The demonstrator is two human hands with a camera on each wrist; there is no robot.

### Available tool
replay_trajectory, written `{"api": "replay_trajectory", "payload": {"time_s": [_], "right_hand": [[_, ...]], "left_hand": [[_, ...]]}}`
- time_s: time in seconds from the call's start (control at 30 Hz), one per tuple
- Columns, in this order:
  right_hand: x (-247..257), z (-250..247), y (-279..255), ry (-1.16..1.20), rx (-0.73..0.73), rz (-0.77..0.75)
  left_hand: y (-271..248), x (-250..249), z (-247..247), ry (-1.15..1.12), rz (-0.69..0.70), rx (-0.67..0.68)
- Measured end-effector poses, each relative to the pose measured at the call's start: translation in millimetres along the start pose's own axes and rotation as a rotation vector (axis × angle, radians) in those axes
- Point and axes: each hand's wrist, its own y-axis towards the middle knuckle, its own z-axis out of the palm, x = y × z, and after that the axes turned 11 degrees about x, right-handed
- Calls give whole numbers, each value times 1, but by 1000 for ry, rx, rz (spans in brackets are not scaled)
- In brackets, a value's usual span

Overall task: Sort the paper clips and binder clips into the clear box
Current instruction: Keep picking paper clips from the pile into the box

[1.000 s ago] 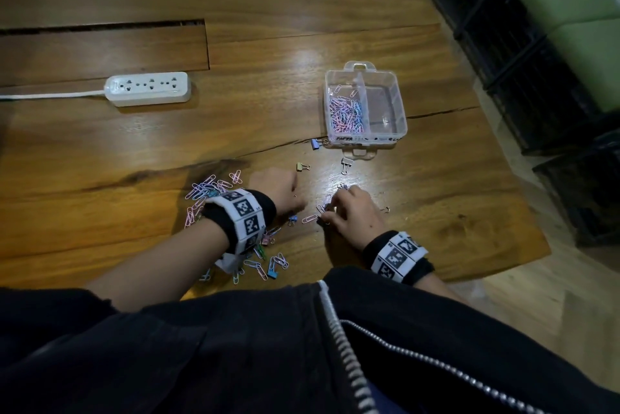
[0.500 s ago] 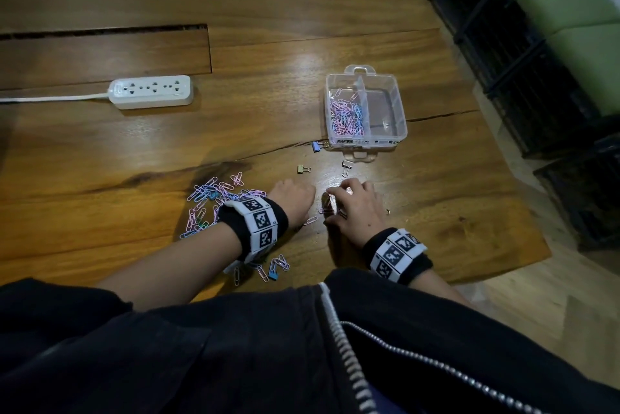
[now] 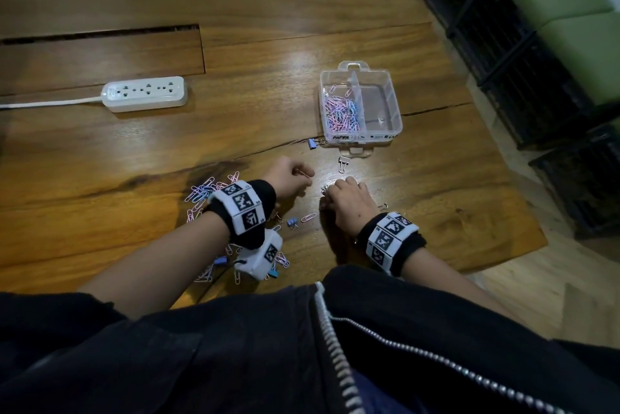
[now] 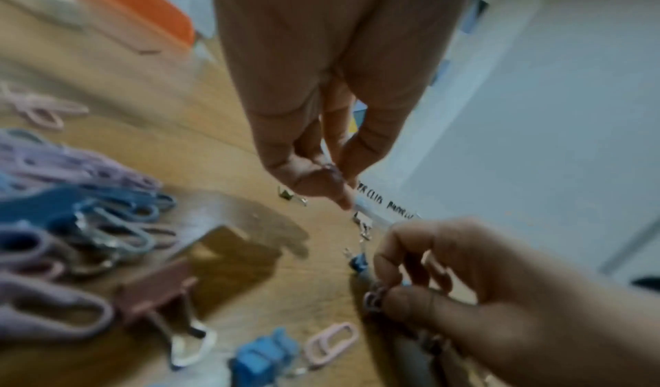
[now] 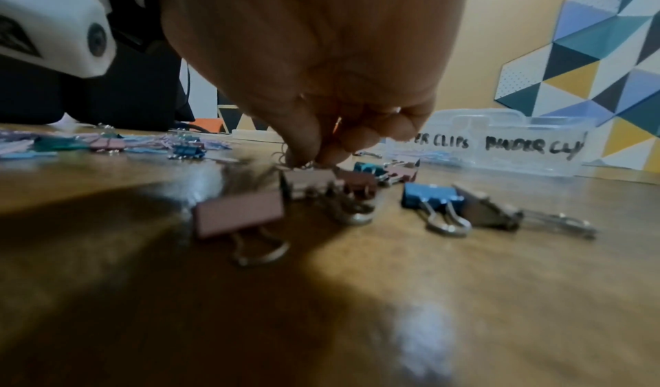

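The clear box stands ahead of my hands; its left compartment holds pink and blue paper clips. My left hand pinches a small silvery clip just above the table, short of the box. My right hand is beside it, fingers curled round the wire handles of a pink binder clip. More binder clips lie beneath that hand. A pile of loose paper clips sits left of my left wrist. The box carries hand-written labels for each compartment.
A blue binder clip and a pale one lie at the box's near edge, another blue one between my wrists. A white power strip lies far left. The table edge runs at right, with black crates beyond.
My left hand has moved forward from the clip pile toward the box and now pinches a clip. My right hand has stayed in place, fingers working on the binder clips.
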Motion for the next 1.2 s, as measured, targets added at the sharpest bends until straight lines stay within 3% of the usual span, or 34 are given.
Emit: {"api": "replay_trajectory", "payload": {"time_s": [0.07,0.13,0.2,0.3,0.43,0.5,0.6,0.7,0.77,0.83,0.9,0.97,1.1,1.2], "right_hand": [[-4,-1,0,196,-24,9],[-11,-3,-4,545,-90,84],[-22,-6,-10,941,-167,129],[-38,-12,-20,1314,-170,140],[-43,-16,-29,1803,-84,118],[-42,-16,-32,1900,-100,129],[-39,-11,-31,1757,-127,197],[-32,-1,-26,1187,-100,270],[-25,5,-23,831,-93,291],[-18,8,-23,573,-73,309],[-14,7,-22,512,-81,319],[-11,7,-19,513,-98,327],[-8,4,-14,491,-47,347],[-8,2,-13,513,-44,339]], "left_hand": [[1,-2,1,-124,-114,94],[2,-3,5,-96,-169,129],[2,-1,13,213,-114,110],[3,9,24,717,-28,74],[8,21,28,1050,-51,129],[10,22,31,1114,-38,131],[10,22,33,1124,-70,155],[9,19,29,991,-100,173],[5,14,23,663,-90,139],[3,11,12,148,-85,83],[-2,8,-2,-384,-77,96],[-8,10,-17,-677,-43,148],[-14,17,-38,-680,-8,125],[-22,25,-45,-154,-35,36]]}}
